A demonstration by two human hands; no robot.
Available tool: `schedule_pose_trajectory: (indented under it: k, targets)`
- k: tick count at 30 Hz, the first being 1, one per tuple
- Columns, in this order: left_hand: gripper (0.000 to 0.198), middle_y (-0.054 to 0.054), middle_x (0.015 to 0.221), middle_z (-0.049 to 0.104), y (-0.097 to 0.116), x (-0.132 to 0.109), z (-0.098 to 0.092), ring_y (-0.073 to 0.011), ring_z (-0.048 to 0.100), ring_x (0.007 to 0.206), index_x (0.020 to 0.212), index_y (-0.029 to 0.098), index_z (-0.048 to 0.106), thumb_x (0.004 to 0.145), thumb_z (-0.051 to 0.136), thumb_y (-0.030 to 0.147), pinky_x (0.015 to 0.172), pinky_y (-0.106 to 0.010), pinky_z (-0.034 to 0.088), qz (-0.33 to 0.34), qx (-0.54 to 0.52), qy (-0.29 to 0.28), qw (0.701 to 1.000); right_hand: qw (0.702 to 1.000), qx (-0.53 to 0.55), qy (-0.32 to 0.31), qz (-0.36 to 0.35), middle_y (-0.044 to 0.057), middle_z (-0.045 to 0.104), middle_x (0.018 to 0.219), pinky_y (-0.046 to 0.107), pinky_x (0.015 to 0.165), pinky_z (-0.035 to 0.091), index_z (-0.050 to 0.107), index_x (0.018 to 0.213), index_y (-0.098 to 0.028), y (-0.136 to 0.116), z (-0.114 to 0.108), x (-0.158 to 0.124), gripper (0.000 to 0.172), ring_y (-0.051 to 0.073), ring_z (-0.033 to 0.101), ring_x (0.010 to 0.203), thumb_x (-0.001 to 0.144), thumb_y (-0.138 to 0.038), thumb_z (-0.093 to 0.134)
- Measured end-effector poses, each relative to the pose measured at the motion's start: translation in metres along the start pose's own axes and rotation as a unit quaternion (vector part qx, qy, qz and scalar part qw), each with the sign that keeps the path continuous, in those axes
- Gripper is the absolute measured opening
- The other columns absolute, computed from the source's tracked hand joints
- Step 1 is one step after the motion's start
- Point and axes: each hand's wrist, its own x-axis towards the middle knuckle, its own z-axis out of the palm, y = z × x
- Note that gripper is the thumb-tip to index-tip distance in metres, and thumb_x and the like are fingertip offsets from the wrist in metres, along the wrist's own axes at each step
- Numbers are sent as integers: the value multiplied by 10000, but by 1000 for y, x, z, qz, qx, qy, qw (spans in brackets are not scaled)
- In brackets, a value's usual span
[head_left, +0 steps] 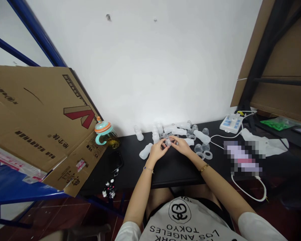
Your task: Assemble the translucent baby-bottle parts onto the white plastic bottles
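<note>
The fingers of the left hand and right hand pinch one small clear piece between them, over the table; neither hand is clearly nearer, and its long axis cannot be told. One white bottle lies just left. Two clear rings lie right of the right forearm. The clustered bottles beyond overlap too much to count.

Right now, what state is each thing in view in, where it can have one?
Small clear part: pinched between left hand and right hand.
Lidded jug: upright, closed, partly filled.
Phone: lying flat, screen dark.
White piece nearest the left hand: on its side.
Clear ring: lying flat.
Cardboard: standing, tilted.
White power strip: cord attached, on or off unclear.
Pixelated item: obscured, can't tell.
</note>
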Motion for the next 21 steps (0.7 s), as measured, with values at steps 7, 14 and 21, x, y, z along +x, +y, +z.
schedule_pose_trajectory:
  k: [7, 14, 21]
  targets:
    - [481, 19, 876, 743, 2, 0, -1, -103, 600, 584, 1322, 243, 628, 864, 691, 376, 653, -242, 491, -1, 6, 2, 1000, 1000, 13, -8, 0, 43, 763, 960, 311, 718, 547, 711, 1091, -222, -2, -1, 0, 216, 190, 693, 751, 912, -287, 611]
    - [474, -7, 1014, 738, 1, 0, -1, -96, 583, 583, 1309, 238, 637, 862, 696, 382, 643, -245, 486, 6, 14, 1, 1000, 1000, 21, -17, -6, 47, 772, 956, 306, 711, 534, 738, 1055, -219, -6, -2, 0, 219, 196, 691, 762, 935, -358, 619]
    - [477, -22, 1063, 729, -2, 0, 0, -94, 576, 586, 1315, 230, 634, 867, 697, 377, 655, -251, 489, 12, 13, 5, 1000, 999, 46, -15, 0, 72, 776, 1026, 330, 742, 534, 746, 1094, -212, -2, -1, 1, 280, 210, 692, 796, 937, -405, 617]
